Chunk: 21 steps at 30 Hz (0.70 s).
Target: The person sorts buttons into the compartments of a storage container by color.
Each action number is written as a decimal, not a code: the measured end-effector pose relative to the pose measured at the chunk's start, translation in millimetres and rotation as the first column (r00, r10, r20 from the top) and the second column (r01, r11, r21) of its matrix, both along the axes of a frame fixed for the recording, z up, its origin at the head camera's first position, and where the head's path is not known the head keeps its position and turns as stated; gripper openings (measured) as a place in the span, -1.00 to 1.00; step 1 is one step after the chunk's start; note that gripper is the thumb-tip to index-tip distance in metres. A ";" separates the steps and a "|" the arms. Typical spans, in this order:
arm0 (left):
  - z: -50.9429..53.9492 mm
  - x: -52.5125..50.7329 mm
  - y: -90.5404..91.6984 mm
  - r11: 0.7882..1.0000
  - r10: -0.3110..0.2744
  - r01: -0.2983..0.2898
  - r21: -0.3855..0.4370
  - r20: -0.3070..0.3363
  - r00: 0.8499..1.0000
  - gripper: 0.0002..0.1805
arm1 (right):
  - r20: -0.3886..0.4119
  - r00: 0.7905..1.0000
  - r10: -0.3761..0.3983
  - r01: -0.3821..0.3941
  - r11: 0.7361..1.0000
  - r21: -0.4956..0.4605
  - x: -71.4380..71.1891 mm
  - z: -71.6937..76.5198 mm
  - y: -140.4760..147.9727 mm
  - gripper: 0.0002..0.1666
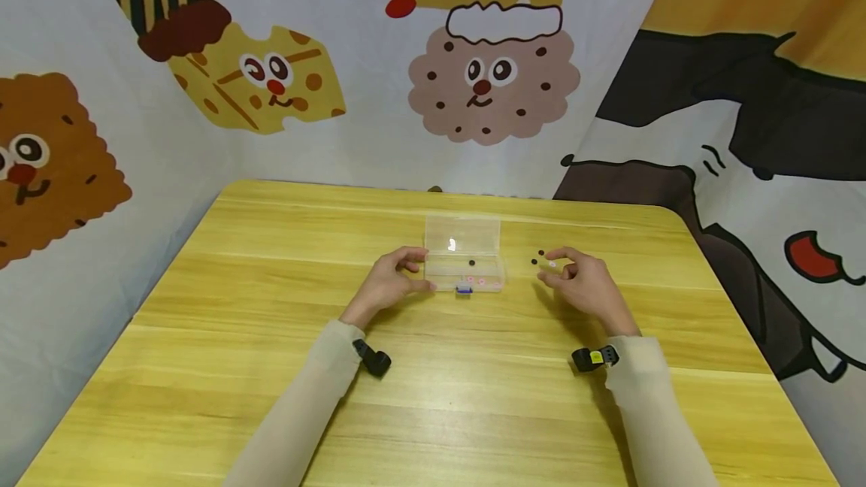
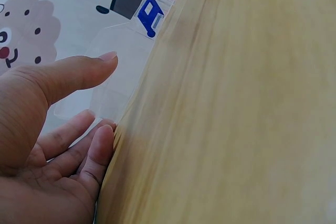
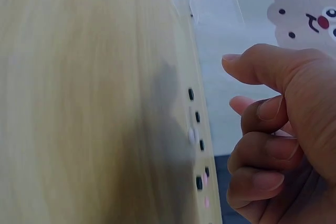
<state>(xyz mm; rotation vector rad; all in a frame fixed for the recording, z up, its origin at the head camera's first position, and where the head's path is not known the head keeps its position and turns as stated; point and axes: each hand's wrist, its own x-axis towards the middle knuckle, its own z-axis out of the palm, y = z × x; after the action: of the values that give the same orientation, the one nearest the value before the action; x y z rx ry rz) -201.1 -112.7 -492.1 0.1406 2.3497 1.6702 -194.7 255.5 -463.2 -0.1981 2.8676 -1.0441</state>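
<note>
A clear plastic box with a blue latch lies on the table, its lid raised at the back. Inside are a small black piece and some pinkish pieces. My left hand holds the box's left end, thumb at the front corner and fingers toward the back. To the right of the box, small black pieces and a pale piece lie loose. My right hand hovers beside them, thumb and forefinger apart, other fingers bent, with nothing visible between them.
The wooden table has its far edge against a white cloth printed with cartoon biscuits and cheese. Each wrist wears a black strap with a small camera. In the right wrist view, several black pieces and pinkish ones stand in a line.
</note>
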 end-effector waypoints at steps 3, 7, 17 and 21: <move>0.4 -0.1 0.3 1.000 -0.001 0.001 0.004 0.005 1.000 -0.29 | -0.002 1.000 -0.017 0.017 1.000 0.006 1.7 -1.0 8.2 -0.43; 1.2 -0.2 0.4 1.000 0.003 -0.003 0.004 0.009 1.000 -0.29 | -0.005 0.999 -0.038 0.038 0.999 0.020 2.8 -2.4 18.3 -0.41; 1.0 -0.3 0.6 1.000 0.003 -0.003 0.002 0.009 1.000 -0.30 | 0.021 0.995 -0.097 0.096 0.994 0.052 3.6 -6.2 38.5 -0.41; 1.5 0.0 0.4 1.000 0.005 -0.005 0.003 0.010 1.000 -0.29 | 0.057 0.991 -0.118 0.116 0.992 0.047 3.6 -6.6 46.9 -0.41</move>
<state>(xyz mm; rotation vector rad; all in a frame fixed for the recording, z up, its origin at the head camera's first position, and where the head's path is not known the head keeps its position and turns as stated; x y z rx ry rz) -201.1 -112.3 -490.7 0.1268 2.3428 1.6728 -191.1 302.4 -469.8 0.0047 2.8747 -0.9866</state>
